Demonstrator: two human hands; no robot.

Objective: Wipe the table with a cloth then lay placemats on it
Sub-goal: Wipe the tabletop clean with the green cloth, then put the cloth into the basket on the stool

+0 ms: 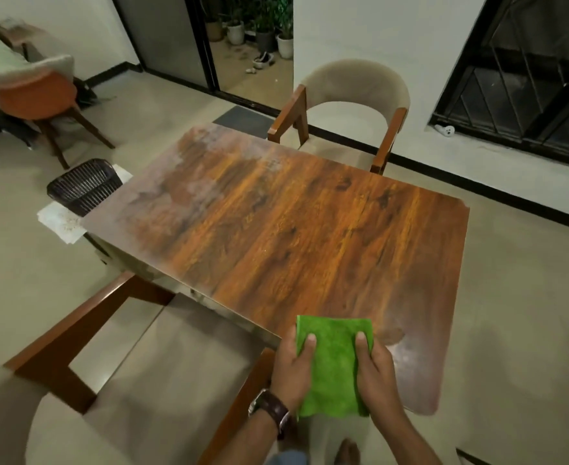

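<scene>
A folded green cloth (335,360) hangs over the near edge of the wooden table (276,223), held flat between both hands. My left hand (293,367) grips its left side with the thumb on top; a dark wristwatch sits on that wrist. My right hand (375,370) grips its right side the same way. The tabletop is bare, with dull pale smears toward its far left corner and a faint mark near the cloth. No placemats are in view.
A beige chair with wooden arms (353,109) stands at the table's far side, another (115,347) at the near left. A dark wicker basket (83,184) sits on the floor on white paper beside the left corner. An orange chair (38,99) stands far left.
</scene>
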